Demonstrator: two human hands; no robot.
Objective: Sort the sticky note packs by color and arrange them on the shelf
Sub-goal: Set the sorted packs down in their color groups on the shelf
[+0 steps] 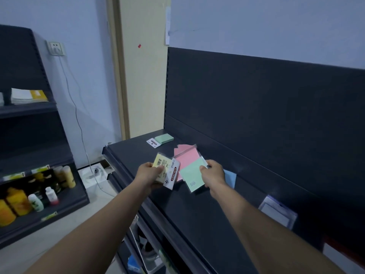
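Note:
My left hand (150,175) grips a yellow sticky note pack (160,161) with a white "Sticky Note" header card, held above the dark shelf (197,214). My right hand (214,173) pinches a green pack (192,173) in clear wrap, which overlaps a pink pack (187,156); whether the pink one is held or lying on the shelf I cannot tell. Another green pack (163,139) lies at the shelf's far left corner. A blue pack (230,178) shows behind my right wrist. A white-purple pack (277,213) lies to the right.
The shelf's dark back panel (276,105) rises behind the packs. On the left stands a second shelf unit (29,135) with bottles (35,194) and booklets. A cable hangs from a wall socket (56,48) to a white box on the floor.

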